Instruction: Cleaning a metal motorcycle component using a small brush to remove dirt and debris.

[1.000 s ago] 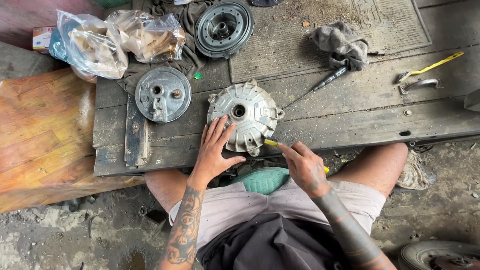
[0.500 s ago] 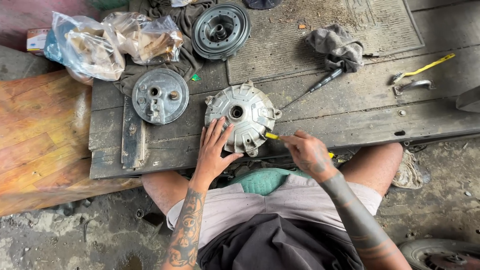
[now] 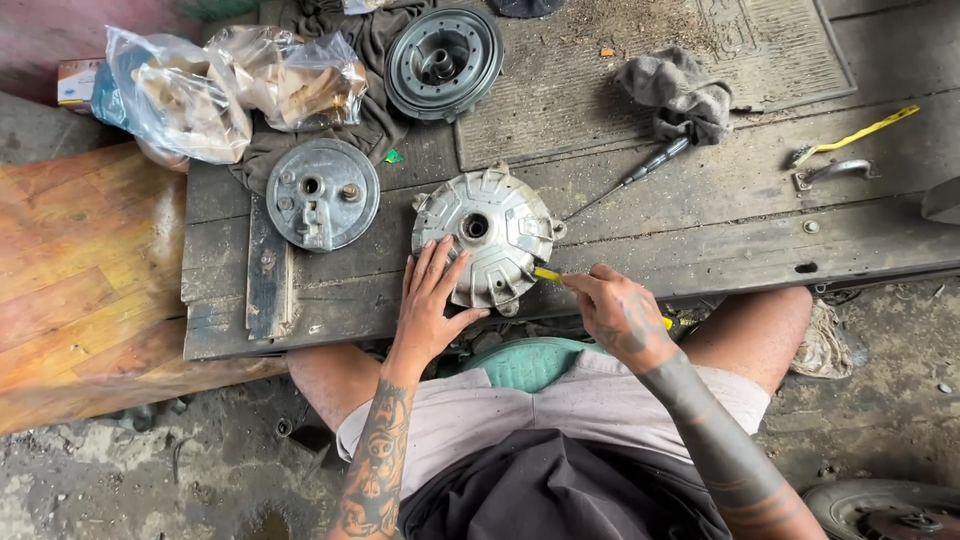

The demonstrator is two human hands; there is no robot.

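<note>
Hub casting (image 3: pixel 495 235), round and grey, is lying flat near the front edge of the wooden bench (image 3: pixel 700 240). I am steadying it with my left hand (image 3: pixel 432 300), fingers spread flat on its rim. My right hand (image 3: pixel 620 312) is closed around a yellow-handled tool (image 3: pixel 547 274), its tip meeting the casting's edge.

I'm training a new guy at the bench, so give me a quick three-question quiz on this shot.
1. True or false: the left hand rests flat on the hub.
2. What does the right hand hold? A) a yellow tool B) a rag C) a bag
3. Which loose tool lies between the hub and the rag?

Key:
1. True.
2. A, the yellow tool, its tip at the hub's rim.
3. The screwdriver.
</note>
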